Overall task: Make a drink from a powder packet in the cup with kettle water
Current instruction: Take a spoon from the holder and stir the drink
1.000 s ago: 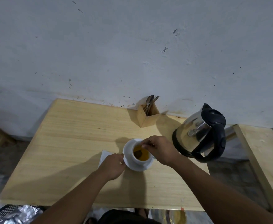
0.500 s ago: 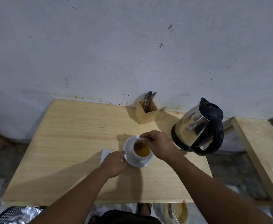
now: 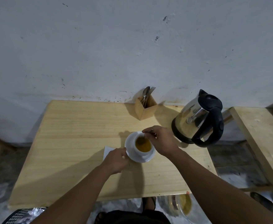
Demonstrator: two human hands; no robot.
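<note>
Orange drink fills the cup [image 3: 143,145]; right hand [image 3: 160,139] pinches a spoon handle, left hand [image 3: 116,159] grips the saucer [image 3: 133,156].

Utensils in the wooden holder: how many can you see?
2: a spoon and a fork, standing side by side in the wooden holder at the table's far edge by the wall. Only their tops show, so more may be hidden inside.
</note>
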